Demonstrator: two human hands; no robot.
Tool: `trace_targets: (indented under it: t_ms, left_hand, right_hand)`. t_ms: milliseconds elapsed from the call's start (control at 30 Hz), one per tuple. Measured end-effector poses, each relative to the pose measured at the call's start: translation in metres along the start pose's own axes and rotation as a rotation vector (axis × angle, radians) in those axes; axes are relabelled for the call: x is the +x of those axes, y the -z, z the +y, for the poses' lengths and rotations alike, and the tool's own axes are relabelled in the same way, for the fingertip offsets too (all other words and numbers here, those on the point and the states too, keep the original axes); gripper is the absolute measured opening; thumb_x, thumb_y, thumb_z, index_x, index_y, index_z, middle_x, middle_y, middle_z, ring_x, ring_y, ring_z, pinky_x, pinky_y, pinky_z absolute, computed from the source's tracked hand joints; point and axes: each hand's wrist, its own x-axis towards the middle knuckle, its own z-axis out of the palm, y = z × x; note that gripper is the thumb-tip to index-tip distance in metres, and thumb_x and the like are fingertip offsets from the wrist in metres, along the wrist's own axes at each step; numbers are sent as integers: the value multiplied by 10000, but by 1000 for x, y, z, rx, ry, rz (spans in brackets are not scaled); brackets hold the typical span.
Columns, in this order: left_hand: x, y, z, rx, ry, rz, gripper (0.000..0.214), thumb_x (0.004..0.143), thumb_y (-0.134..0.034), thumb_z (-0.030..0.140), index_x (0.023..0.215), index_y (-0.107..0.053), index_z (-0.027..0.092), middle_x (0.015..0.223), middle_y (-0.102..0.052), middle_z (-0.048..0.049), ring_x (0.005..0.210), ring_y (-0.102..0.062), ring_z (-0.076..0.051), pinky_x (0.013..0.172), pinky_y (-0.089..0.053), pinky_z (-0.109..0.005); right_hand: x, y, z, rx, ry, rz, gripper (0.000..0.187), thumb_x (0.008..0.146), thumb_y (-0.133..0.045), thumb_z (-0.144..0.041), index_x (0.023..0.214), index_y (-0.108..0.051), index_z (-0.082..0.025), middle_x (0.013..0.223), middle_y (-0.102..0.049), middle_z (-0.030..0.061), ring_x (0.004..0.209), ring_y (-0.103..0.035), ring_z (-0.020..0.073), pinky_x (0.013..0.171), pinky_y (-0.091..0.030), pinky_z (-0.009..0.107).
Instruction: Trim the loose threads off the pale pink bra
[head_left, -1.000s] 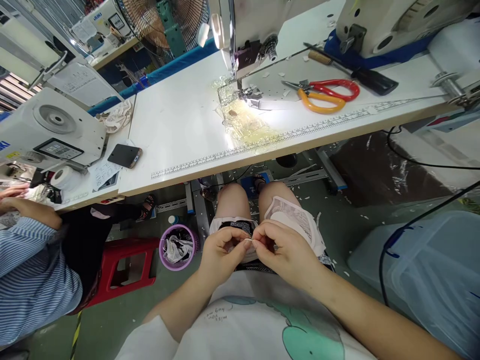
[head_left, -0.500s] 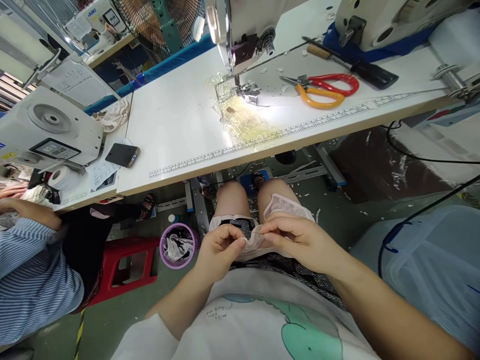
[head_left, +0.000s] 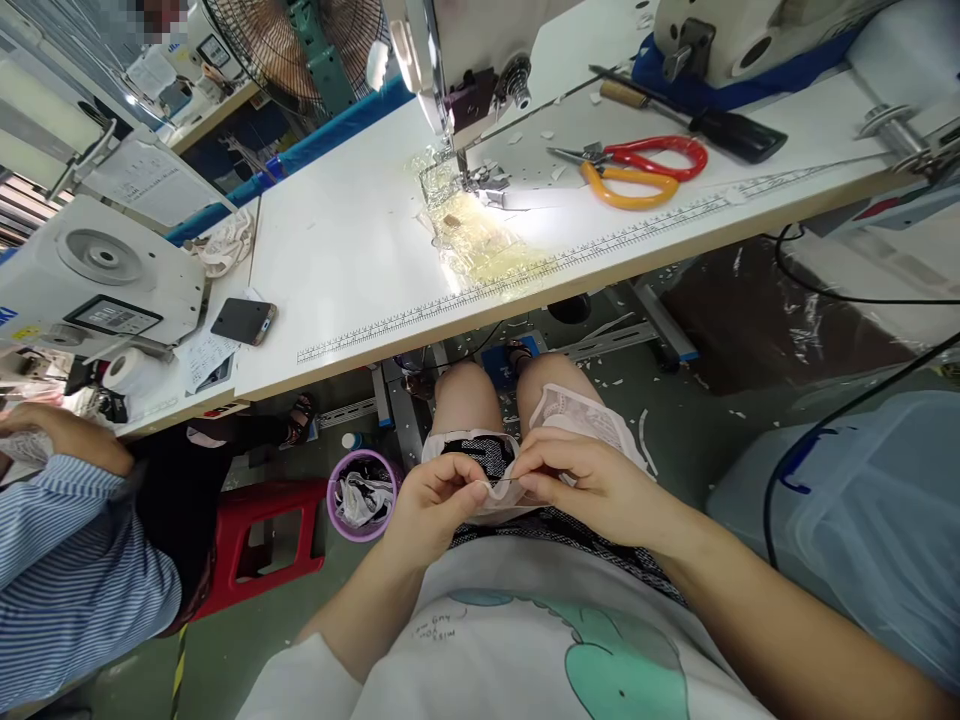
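My left hand (head_left: 439, 500) pinches the edge of a sheer white fabric piece (head_left: 499, 490) between thumb and forefinger, low over my lap. Close by on the right, my right hand (head_left: 581, 480) is closed in a pinch on a thin, needle-like thing (head_left: 511, 479) that reaches toward the held edge. Whether it is a needle or a thread I cannot make out. White lace fabric (head_left: 592, 412) drapes over one thigh, and a white-edged black mesh part (head_left: 480, 452) lies over the other.
Ahead stands a white sewing table (head_left: 330, 260) with a sewing machine (head_left: 480, 95), scissors (head_left: 637, 172), a screwdriver (head_left: 739, 135) and a phone (head_left: 244, 321). A purple bin (head_left: 334, 505) is on the floor at left, near a person on a red stool (head_left: 262, 500). A clear plastic tub (head_left: 885, 500) stands at right.
My hands stay pinched at nearly the same place, with the fabric between them drawn lower and flatter. The view has shifted slightly.
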Motion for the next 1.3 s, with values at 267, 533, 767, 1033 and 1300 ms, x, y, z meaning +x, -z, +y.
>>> trace_targets:
  t_ms: [267,533,767,1033,1300]
  left_hand:
    - [1,1,-5,-70,22,-13,204,690,-683,302,669,-589,122,617,-534,-9,563,-455,-92,548,-358,-211]
    - [1,1,-6,-134,58,-19,206,671,-700,292,664,-593,116,606,-536,-9,545,-457,-88,539,-361,-211]
    - [1,1,-3,-151,87,-35,191,672,-700,286,663,-604,121,610,-544,-14,552,-469,-95,554,-374,-223]
    - [0,-1,-2,-118,69,-16,183,676,-697,283,658,-610,123,600,-550,-12,551,-474,-95,551,-381,-220]
    - [1,-2,-2,-148,76,-39,195,673,-700,277,650,-601,111,586,-544,-10,535,-478,-85,535,-391,-204]
  right_hand:
    - [0,-1,-1,38,13,-24,157,830,-470,-175,826,-626,-155,783,-549,47,708,-547,122,636,-459,239]
    - [1,-1,-1,26,9,-7,160,820,-468,-158,815,-628,-152,781,-551,49,715,-544,127,626,-452,240]
    - [2,-1,-4,42,19,-15,158,803,-470,-126,809,-626,-152,777,-544,46,713,-548,127,616,-459,241]
    - [1,-2,-2,20,58,10,150,814,-472,-144,807,-621,-158,781,-557,47,708,-551,121,629,-465,240]
    - [1,-5,-2,-25,85,10,158,826,-459,-148,812,-615,-169,774,-576,47,711,-555,125,624,-464,239]
